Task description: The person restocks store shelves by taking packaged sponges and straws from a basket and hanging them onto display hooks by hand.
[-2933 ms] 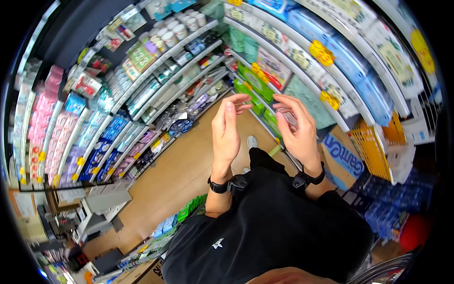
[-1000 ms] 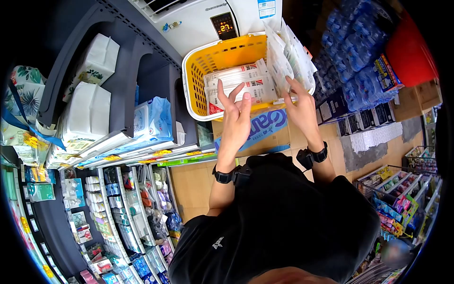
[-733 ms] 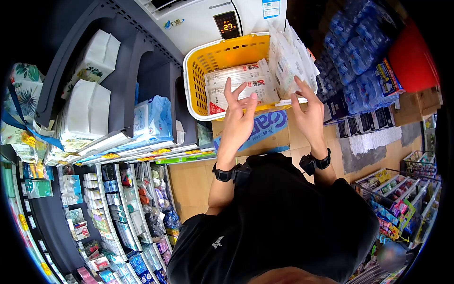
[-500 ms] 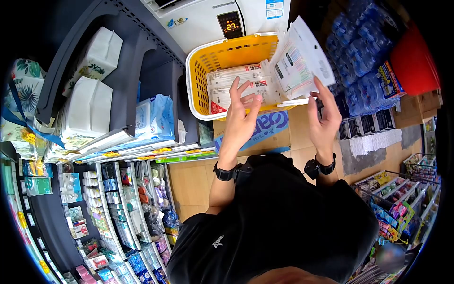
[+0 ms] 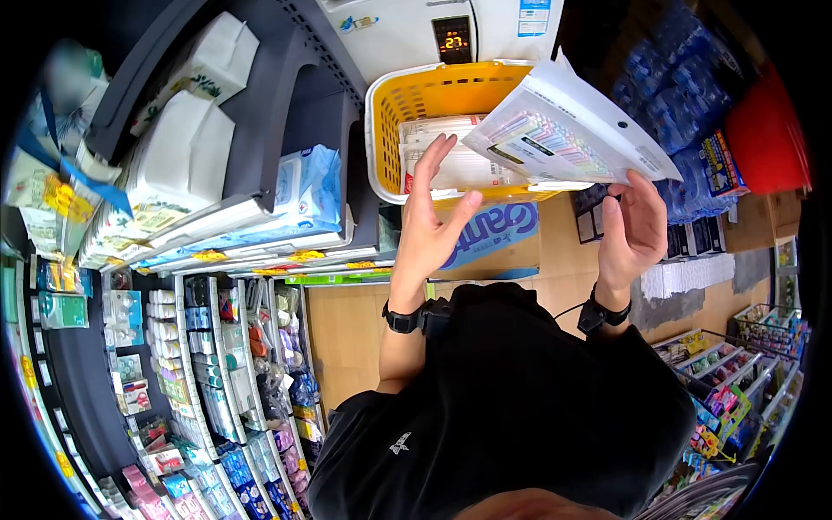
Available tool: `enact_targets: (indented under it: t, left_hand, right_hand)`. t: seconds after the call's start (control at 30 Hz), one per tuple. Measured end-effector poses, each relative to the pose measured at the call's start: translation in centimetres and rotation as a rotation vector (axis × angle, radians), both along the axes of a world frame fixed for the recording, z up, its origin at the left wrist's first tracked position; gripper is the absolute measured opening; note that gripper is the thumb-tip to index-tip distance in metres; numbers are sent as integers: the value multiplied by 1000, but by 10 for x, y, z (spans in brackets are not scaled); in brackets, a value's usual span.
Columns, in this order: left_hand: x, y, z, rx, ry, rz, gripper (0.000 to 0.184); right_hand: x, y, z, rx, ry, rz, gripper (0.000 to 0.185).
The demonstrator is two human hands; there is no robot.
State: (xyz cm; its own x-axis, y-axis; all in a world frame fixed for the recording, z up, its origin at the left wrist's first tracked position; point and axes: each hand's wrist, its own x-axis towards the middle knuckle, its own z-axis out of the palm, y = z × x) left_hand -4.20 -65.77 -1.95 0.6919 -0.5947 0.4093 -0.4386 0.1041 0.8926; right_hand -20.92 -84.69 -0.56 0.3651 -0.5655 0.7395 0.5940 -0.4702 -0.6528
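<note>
My right hand (image 5: pixel 634 232) pinches the lower right corner of a flat white-and-clear packet (image 5: pixel 563 130). Pastel-coloured sticks, which look like drinking straws, show through its window. The packet is tilted above the right side of a yellow basket (image 5: pixel 375 152) with a white rim. Inside the basket lie several clear packs of white sticks (image 5: pixel 444 139), partly covered by the raised packet. My left hand (image 5: pixel 436 221) is open at the basket's front rim, thumb and fingers apart, with nothing in it.
Behind the basket stands a white appliance (image 5: pixel 394 30) with a lit display. A printed carton (image 5: pixel 498 238) is below the basket. Grey shelves (image 5: pixel 312 95) with tissue packs rise on the left; bottled-water packs (image 5: pixel 672 113) and a red container (image 5: pixel 767 139) stand right.
The packet has swung from nearly upright to a flatter tilt and moved right with my right hand. More of its coloured contents shows. My left hand stays open by the basket.
</note>
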Motion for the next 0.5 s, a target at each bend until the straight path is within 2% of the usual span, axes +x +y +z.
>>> enact_targets:
  t: [0.07,0.23,0.3,0.33,0.37,0.43,0.47,0.5]
  left_hand:
    - [-1,9,-1,-13,-56,21,83]
    - [-7,44,0,-63,-83,101,84]
    - [-14,65,5,-91,35,43,82]
    - [-21,75,7,-139,130,63,67]
    - [-24,88,4,-142,131,82,67]
    - [-27,117,-3,-67,189,-7,47]
    - [-35,128,-2,-69,305,29,31]
    - [-39,141,-2,-74,306,55,31]
  right_hand:
    - [1,10,5,0,-33,18,44]
    - [3,39,19,-34,-36,107,42]
    - [6,51,23,-48,-22,149,41]
    - [8,58,25,-17,14,212,40]
    - [10,64,27,14,50,277,38]
    - [16,79,27,-27,92,344,44]
    - [21,93,32,13,112,376,49]
    - [24,105,36,52,132,409,55]
